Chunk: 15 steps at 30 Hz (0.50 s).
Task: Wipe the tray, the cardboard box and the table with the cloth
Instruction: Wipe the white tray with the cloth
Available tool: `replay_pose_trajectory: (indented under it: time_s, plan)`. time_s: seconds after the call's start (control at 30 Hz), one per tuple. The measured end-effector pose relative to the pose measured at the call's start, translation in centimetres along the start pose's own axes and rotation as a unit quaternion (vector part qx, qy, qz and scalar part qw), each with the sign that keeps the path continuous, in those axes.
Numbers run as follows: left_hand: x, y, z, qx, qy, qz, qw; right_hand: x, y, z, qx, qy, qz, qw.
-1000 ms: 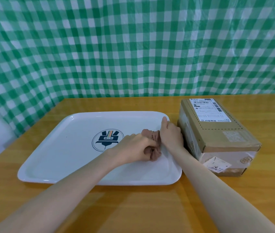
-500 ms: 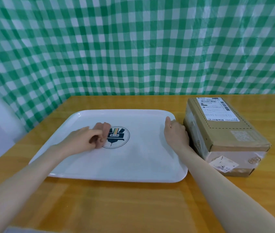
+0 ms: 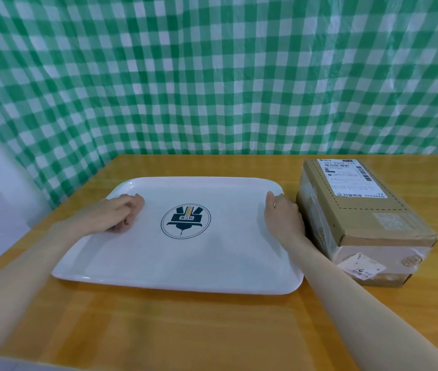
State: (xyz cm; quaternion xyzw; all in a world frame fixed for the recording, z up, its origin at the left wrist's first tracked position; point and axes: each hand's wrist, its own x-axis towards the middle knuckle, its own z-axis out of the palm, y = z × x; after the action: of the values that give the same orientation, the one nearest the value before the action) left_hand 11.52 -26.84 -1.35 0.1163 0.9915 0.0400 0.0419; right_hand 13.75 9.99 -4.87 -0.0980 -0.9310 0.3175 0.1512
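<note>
left hand (image 3: 110, 214) has swept the cloth (image 3: 135, 212) to the tray's left side

its fingers (image 3: 128, 202) curl round the bunched brown cloth, pressing it on the white tray (image 3: 185, 263) at centre-left of the frame. a second ago the cloth sat by the tray's right edge, then near the logo (image 3: 185, 220), so one pass across looks nearly done. the right hand (image 3: 282, 218) rests with relaxed, straight fingers on the right rim, steadying it, and covers that strip from wiping. the cardboard box (image 3: 359, 210) sits just beside it, right of frame. box and counter (image 3: 185, 330) likely come next.
</note>
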Motion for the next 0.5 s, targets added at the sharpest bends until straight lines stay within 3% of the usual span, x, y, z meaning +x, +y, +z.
replay_pose_trajectory:
  time_s: [0.1, 0.33, 0.5]
  plan:
    - [0.3, 0.3, 0.3, 0.047, -0.033, 0.005, 0.998, 0.0, -0.1, 0.0, -0.005, -0.002, -0.004, 1.0]
    - [1.0, 2.1, 0.5, 0.072, 0.042, -0.088, 0.993, 0.0, -0.2, 0.1, -0.015, 0.003, -0.009, 1.0]
    - [0.8, 1.9, -1.4, 0.086, -0.028, -0.099, 0.991, 0.1, -0.1, 0.2, -0.028, 0.0, -0.01, 1.0]
